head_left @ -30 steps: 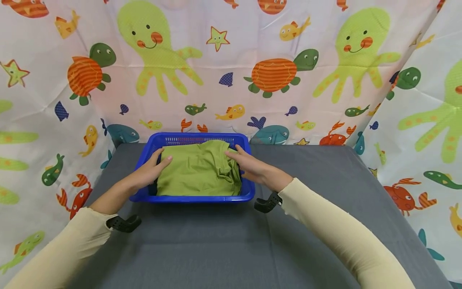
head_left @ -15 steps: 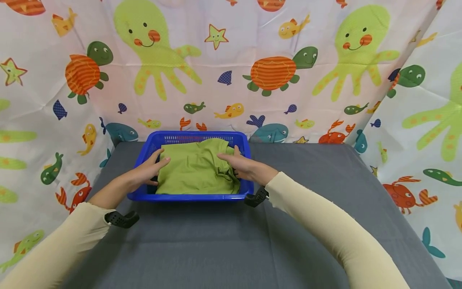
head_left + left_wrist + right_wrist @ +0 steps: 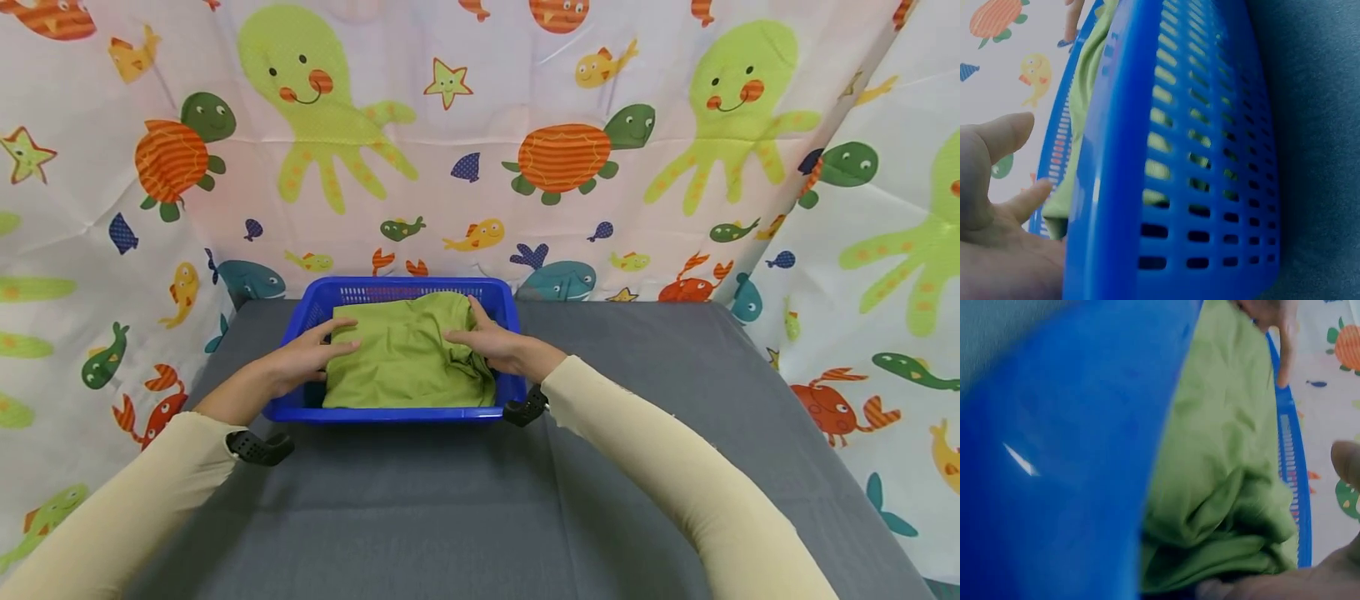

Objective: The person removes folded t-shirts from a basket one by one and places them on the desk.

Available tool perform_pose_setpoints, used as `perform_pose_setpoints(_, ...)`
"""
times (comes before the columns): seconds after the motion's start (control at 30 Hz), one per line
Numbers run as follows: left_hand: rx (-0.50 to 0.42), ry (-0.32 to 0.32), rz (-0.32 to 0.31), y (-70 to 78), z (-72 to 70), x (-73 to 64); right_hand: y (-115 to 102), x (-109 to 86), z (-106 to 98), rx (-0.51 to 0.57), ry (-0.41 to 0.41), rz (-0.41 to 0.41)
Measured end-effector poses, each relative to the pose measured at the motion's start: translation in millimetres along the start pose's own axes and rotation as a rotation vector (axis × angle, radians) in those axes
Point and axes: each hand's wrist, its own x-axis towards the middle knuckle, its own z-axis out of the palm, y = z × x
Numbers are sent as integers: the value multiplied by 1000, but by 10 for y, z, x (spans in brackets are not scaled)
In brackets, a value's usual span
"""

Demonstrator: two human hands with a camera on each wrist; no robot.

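A folded green cloth [image 3: 397,354], possibly a garment, lies in a blue plastic basket [image 3: 397,414] with slotted walls. At the cloth's left end my left hand [image 3: 300,360] reaches over the rim, thumb and fingers spread. My right hand [image 3: 498,343] is at the other end, thumb over the cloth and its lower fingers down beside it. In the right wrist view the cloth [image 3: 1210,437] is bunched into folds near that hand. The left wrist view has the left palm [image 3: 985,206] beside the rim, with green showing through the slots. Neither hand grips anything.
The basket stands on a grey cloth-covered table [image 3: 420,508], near its back edge. A white curtain [image 3: 495,75] printed with sea animals rises behind and at both sides. Black straps [image 3: 258,447] circle both wrists.
My right hand has moved left, further over the cloth's right end. My left hand has shifted slightly at the left end. The basket stays in place.
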Motion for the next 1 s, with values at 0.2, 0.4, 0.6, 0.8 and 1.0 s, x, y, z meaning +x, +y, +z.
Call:
perform_pose_setpoints(0.2, -46, -85, -28, -82, 30, 50, 46, 52, 18, -40, -63, -5)
perform_pose_setpoints(0.4, 6, -107, 6, -67, 68, 132, -6, 64, 7, -82, -99, 33)
perform_pose_setpoints(0.6, -30, -105, 7, -28, 72, 152, -58, 110, -3, -88, -136, 38)
perform_pose_setpoints(0.8, -108, -117, -1, 11, 69, 142, -80, 172, -17, -30, -187, 24)
perform_pose_setpoints(1.0, -137, -105, 15, 17, 64, 137, -59, 190, -59, -7, -197, 5)
